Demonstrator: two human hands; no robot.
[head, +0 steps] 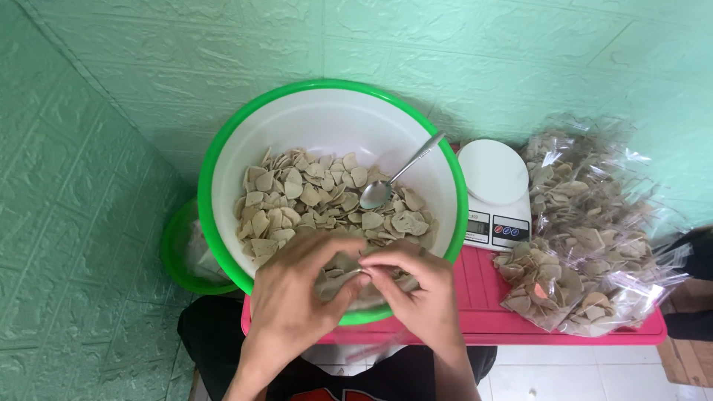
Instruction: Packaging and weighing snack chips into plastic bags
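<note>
I am pinching a clear plastic bag (349,286) of chips between my left hand (293,297) and right hand (420,293), over the green-rimmed basin's (223,148) near edge; a slack grip could be spilling chips onto the pink surface (483,297).

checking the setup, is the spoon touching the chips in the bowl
Touching. The head view shows the spoon with its bowl end resting directly on the chips, its handle leaning on the rim of the green bowl.
</note>
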